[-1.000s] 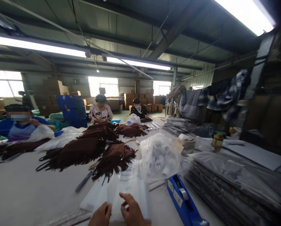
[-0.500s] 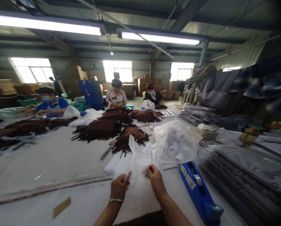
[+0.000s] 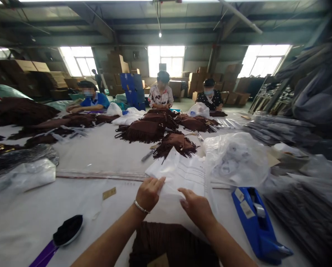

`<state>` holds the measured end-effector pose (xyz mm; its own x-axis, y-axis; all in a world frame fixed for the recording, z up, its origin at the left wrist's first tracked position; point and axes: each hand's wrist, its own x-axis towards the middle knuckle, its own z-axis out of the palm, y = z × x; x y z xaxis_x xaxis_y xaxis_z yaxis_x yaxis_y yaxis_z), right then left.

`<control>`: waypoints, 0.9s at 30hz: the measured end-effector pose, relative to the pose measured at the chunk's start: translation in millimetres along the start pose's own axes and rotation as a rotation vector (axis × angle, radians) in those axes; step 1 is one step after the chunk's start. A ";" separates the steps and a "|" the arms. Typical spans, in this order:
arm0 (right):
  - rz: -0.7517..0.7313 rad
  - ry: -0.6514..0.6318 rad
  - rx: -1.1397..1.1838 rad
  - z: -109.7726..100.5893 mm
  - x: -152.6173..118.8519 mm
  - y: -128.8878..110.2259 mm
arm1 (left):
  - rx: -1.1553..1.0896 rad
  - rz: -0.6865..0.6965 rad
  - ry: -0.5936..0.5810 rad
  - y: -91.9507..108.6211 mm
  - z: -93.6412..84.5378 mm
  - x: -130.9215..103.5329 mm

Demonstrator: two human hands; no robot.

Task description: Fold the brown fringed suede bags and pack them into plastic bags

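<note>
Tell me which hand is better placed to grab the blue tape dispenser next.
Right, probably. The right hand lies on the clear bag on the blue tape dispenser's side; the left hand would have to cross over.
</note>
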<state>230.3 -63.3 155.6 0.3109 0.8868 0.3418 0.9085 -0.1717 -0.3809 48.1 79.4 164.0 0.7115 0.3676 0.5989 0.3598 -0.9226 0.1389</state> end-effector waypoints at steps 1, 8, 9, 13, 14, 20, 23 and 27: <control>0.029 0.007 -0.034 -5.1 -3.2 10.6 | -0.013 -0.041 0.023 -6.8 0.0 -8.6; 0.477 0.330 0.417 -22.8 -45.2 78.4 | -0.430 -0.705 0.064 -25.3 12.2 -75.7; 0.572 0.372 0.645 -17.3 -50.2 81.0 | -0.597 -0.828 0.038 -21.0 16.2 -78.1; 0.724 0.374 1.172 10.0 -57.6 83.0 | -1.337 -1.206 -0.012 -0.9 39.2 -61.2; 0.721 0.354 1.189 15.0 -57.9 83.6 | -1.432 -1.231 -0.022 2.9 46.4 -53.5; 0.688 0.136 1.060 21.9 -87.1 97.0 | -1.611 -1.185 -0.210 2.1 83.1 -30.4; 0.709 0.060 0.875 22.2 -110.2 104.9 | -1.563 -1.153 -0.370 -16.9 84.1 -41.9; 0.780 0.011 0.842 33.3 -130.3 99.6 | -1.439 -1.113 -0.516 -43.5 61.7 -67.9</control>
<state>270.9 -181.7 44.5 0.7135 0.6605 -0.2338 -0.0063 -0.3275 -0.9448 21.3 101.8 68.6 0.7269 0.5264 -0.4410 0.2052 0.4463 0.8710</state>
